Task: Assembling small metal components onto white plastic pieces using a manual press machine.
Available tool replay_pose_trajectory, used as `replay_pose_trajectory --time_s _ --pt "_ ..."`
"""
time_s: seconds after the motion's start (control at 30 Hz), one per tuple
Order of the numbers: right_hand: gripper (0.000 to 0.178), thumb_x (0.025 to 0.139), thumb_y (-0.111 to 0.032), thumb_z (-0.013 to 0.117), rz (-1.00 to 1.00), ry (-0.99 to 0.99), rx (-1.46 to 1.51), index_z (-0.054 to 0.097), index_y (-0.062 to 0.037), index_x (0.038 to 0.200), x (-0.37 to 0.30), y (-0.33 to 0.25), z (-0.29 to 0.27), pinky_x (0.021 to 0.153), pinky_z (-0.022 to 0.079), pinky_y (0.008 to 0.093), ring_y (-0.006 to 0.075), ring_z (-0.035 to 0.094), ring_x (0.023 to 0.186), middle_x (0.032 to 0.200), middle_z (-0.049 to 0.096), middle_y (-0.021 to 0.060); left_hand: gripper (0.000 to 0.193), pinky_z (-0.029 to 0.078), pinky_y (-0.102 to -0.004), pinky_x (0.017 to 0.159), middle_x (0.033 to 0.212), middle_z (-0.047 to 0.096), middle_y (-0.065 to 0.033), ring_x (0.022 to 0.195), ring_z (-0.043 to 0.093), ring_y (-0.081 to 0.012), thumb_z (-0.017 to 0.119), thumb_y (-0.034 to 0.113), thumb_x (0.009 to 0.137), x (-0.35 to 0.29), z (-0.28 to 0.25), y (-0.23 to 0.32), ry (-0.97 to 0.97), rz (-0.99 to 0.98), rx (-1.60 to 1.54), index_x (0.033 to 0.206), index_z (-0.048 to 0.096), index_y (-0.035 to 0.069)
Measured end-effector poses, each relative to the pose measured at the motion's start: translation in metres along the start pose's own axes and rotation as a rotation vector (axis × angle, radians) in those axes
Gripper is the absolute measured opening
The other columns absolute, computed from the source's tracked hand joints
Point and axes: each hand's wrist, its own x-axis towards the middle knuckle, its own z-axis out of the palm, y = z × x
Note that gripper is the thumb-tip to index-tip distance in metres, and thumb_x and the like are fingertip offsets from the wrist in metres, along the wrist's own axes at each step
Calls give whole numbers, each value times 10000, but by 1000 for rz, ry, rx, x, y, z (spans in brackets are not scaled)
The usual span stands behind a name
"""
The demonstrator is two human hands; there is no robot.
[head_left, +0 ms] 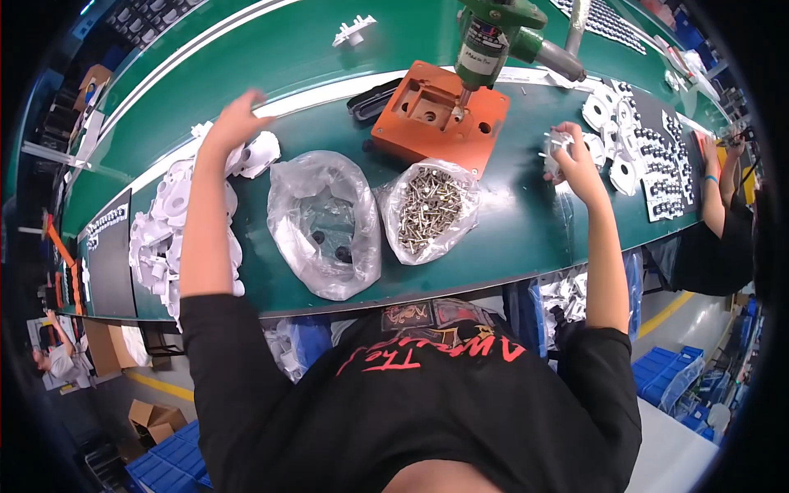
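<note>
My left hand (237,122) is raised at the far left side of the bench, its fingers apart with nothing in them. Just below it lies a heap of white plastic parts (174,197), partly hidden behind my left forearm. On the right, my right hand (575,163) is closed around a white plastic part (552,156), beside several white round housings (622,174). Between my arms stand a bag of screws (427,209) and a clear plastic bag (288,201) with a few small black pieces inside. Beyond them sits an orange fixture block (403,123).
A green press or screwdriving machine (483,49) stands over the orange block. A single white part (353,33) lies on the green conveyor (304,49). Rows of small black-and-white pieces (662,164) sit at right, near another person's arm (712,193). Blue bins (666,370) stand below.
</note>
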Motion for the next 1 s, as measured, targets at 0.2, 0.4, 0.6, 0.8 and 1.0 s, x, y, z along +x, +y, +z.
replay_pose_trajectory --time_s 0.2,0.4,0.6,0.8,1.0 --pt "437 865 -81 441 53 -13 710 398 -93 1299 -43 7 5 551 518 283 224 666 736 1094 604 141 409 472 -398 839 1110 578 -152 1008 565 -308 711 261 724 -51 37 -67 70 40 428 1081 603 93" --pt "334 916 -179 521 -85 -76 1001 501 24 1181 -62 0 5 558 515 291 202 654 684 956 650 115 254 450 -368 816 1099 555 -106 1022 550 -263 666 265 794 -43 31 -67 247 211 288 952 637 69" --pt "449 905 -184 581 -372 -318 1122 449 43 1269 -79 -54 34 914 458 346 201 573 1066 1176 575 127 281 475 -284 764 959 605 -52 850 597 -150 474 228 937 -66 18 34 69 82 -891 1044 598 0" --pt "534 886 -200 610 -356 -492 1237 410 49 1314 -93 -116 83 931 444 325 194 559 1101 1225 553 116 436 452 -272 870 1134 593 -65 1021 564 -122 479 303 954 -124 54 161 -423 512 -1313 1231 506 -33" --pt "445 875 -165 623 -300 -548 1251 466 19 1249 -97 -118 87 886 468 317 183 584 1032 1187 565 113 530 453 -250 841 1102 599 -56 981 569 -102 488 428 950 -127 66 183 -543 521 -1504 1218 500 -29"
